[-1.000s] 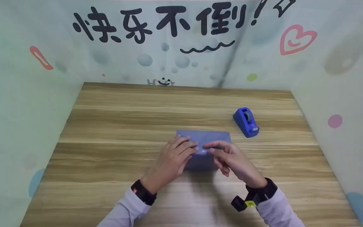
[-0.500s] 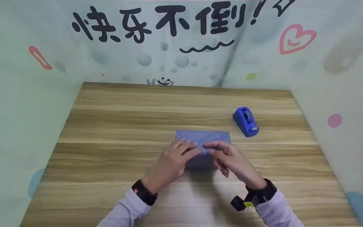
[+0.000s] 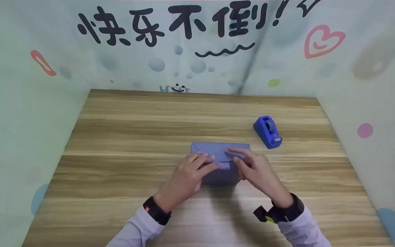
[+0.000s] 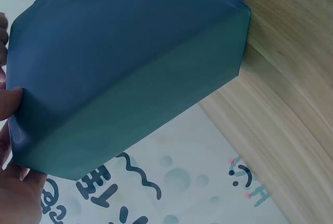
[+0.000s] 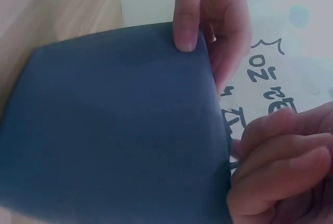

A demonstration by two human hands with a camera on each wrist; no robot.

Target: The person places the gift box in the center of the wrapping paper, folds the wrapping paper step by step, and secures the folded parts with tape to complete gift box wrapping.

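A box wrapped in blue paper [image 3: 220, 175] stands on the table in front of me, with a paper edge running across its top. My left hand [image 3: 183, 175] grips its near upper edge: the fingers lie on top, while the thumb, clear in the right wrist view, presses the near face [image 5: 114, 125]. Beside it my right hand [image 3: 257, 169] has its index finger stretched over the top and its thumb by the paper edge, the two tips apart. Its other fingers curl loosely beside the box. In the left wrist view, fingers show only at the frame's left edge.
A blue tape dispenser [image 3: 268, 132] with a roll in it stands behind the box to the right. The wooden table [image 3: 125, 137] meets a printed backdrop [image 3: 115, 65] at the back and both sides.
My left thumb has shifted up onto the paper edge, over a shiny spot seen earlier. My right hand has moved right along the top. Box and dispenser stay put.
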